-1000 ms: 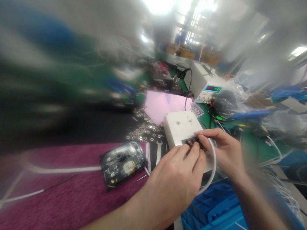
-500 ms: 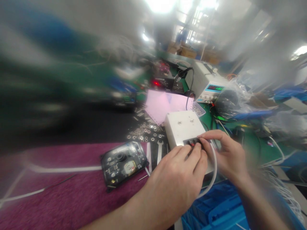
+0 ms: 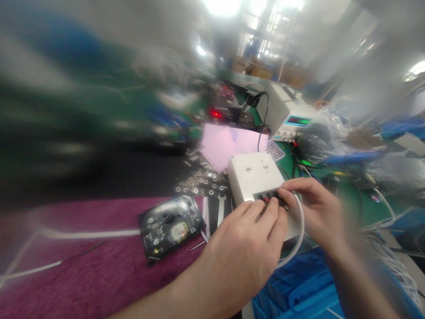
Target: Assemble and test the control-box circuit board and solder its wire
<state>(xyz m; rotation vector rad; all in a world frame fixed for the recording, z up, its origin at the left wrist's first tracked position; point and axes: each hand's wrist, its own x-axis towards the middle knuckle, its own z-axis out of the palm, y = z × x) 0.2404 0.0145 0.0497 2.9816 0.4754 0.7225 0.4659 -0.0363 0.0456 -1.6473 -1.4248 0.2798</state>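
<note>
A white box (image 3: 252, 176) with a black terminal strip (image 3: 267, 195) on its near edge stands on the bench. My left hand (image 3: 244, 250) reaches up from below, its fingertips pressed on the strip's small red and black levers. My right hand (image 3: 315, 212) comes in from the right, fingers pinched on the end of a white cable (image 3: 297, 241) at the strip. The cable loops down and under my left hand. Left of the hands a black circuit board module (image 3: 170, 227) with a round lens lies on the purple mat (image 3: 83, 266).
Two small wrenches (image 3: 221, 208) and several loose washers (image 3: 199, 184) lie beyond the mat. Pink paper (image 3: 226, 144), a soldering station (image 3: 229, 113) and a power supply (image 3: 290, 115) stand behind the box. A blue crate (image 3: 299, 288) sits at the lower right, with white wires (image 3: 392, 266) beside it.
My right hand has shifted slightly right and down along the terminal strip, and the cable loop has widened. My left hand stays pressed on the strip.
</note>
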